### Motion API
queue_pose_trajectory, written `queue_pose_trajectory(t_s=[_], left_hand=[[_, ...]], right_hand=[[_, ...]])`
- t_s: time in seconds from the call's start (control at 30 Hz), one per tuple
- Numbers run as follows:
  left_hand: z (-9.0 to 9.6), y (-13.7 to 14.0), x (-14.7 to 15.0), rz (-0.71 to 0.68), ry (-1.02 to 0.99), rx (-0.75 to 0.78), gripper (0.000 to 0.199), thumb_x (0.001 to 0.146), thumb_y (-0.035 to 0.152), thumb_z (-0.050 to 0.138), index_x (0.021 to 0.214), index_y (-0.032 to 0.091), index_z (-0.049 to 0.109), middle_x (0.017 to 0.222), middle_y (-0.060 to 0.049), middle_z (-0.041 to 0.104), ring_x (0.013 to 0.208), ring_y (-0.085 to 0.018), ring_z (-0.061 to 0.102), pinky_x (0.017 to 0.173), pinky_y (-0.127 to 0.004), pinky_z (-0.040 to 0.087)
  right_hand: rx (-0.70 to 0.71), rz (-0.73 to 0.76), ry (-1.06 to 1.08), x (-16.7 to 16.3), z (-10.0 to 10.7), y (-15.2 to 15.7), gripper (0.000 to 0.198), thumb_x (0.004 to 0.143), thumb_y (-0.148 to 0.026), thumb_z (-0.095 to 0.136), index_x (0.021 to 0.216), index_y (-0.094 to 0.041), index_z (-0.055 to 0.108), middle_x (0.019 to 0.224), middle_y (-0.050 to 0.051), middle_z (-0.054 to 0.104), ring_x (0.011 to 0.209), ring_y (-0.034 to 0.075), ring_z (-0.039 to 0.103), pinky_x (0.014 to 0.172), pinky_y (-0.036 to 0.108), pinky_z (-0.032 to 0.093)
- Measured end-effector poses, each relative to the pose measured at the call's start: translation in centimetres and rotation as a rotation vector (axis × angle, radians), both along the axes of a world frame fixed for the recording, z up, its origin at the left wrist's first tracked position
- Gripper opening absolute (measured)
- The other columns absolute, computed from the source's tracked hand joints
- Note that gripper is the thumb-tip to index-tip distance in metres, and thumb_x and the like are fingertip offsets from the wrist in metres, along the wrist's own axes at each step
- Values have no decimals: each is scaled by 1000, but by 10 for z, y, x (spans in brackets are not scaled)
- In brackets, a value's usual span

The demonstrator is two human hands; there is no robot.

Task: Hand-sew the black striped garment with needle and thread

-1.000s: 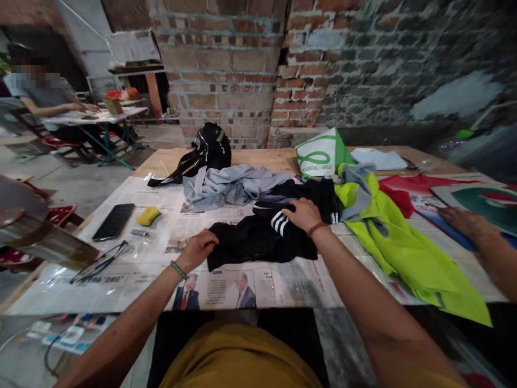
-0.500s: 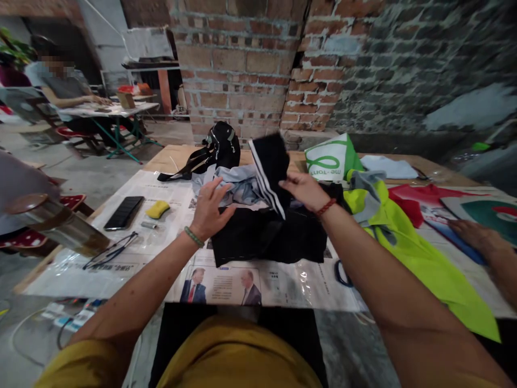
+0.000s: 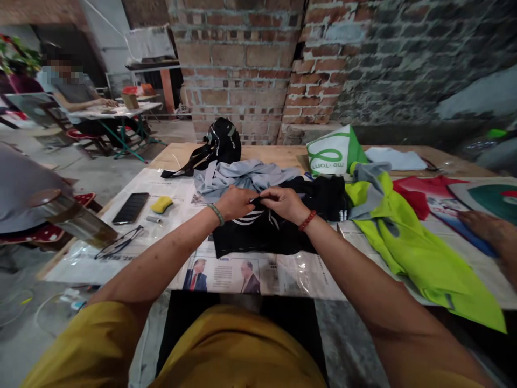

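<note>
Fingertips nearly together, both hands work at the edge of a black striped cloth (image 3: pixel 249 218) with white stripes. My left hand (image 3: pixel 235 203) pinches it, its fingers closed. Beside it, my right hand (image 3: pixel 285 205) grips the same edge between thumb and fingers. Beneath them a larger black cloth (image 3: pixel 262 243) lies on the newspaper-covered table (image 3: pixel 294 277). A crumpled grey cloth (image 3: pixel 238 175) is behind the hands, and more black fabric (image 3: pixel 325 195) lies to the right.
Left are a phone (image 3: pixel 131 208), yellow sponge (image 3: pixel 161 204), glasses (image 3: pixel 121 241) and a tilted bottle (image 3: pixel 81 221). A black bag (image 3: pixel 224 141) and green-white bag (image 3: pixel 333 153) stand behind. A neon jacket (image 3: pixel 407 242) and another person's hand (image 3: pixel 487 229) are right.
The striped cloth has come down from its raised position. My left hand, open before, has moved right and closed on its edge. My right hand has lowered and moved slightly left.
</note>
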State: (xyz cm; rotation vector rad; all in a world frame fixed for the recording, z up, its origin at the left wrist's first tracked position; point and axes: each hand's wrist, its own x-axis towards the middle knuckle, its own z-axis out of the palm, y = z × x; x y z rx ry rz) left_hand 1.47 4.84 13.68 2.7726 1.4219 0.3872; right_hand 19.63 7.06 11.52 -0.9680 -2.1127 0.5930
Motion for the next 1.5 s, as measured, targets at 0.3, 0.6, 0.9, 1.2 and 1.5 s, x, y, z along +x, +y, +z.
queue_pose_trajectory(t_s=[0.3,0.6,0.9,1.2,1.5], left_hand=[[-5,-3,-36,61,-2,298,18,78,19,50,88,16,65,113,-9,58,105,-26,52,94,-42,34],[-61,-33,-64,149,209,131,12,77,20,53,78,18,65,83,-9,62,87,-27,55,86,-48,33],[-111,-75,-94,259,27,29,11,70,31,69,75,21,67,124,-6,56,118,-30,46,96,-49,34],[-148,-90,-92,58,-360,-21,25,88,18,43,102,19,64,101,-7,67,91,-14,63,83,-28,53],[-154,-109,-83,-7,-260,13,32,85,10,38,87,19,69,114,-7,62,103,-18,59,89,-31,52]], right_hand=[[203,-374,-370,39,-55,-12,14,70,-13,56,80,-17,64,83,8,64,84,23,55,75,34,39],[252,-461,-281,63,-92,-32,20,70,-13,50,83,-19,63,88,7,64,91,23,56,81,36,37],[259,-467,-171,65,-124,-41,22,69,-12,49,84,-20,63,92,6,65,93,22,57,86,36,38],[88,-537,-20,69,-125,-37,20,66,-18,49,79,-19,65,88,6,66,88,23,60,86,39,41],[-325,-622,274,78,-124,-30,24,66,-29,58,84,-16,66,79,3,68,73,18,59,74,33,47]])
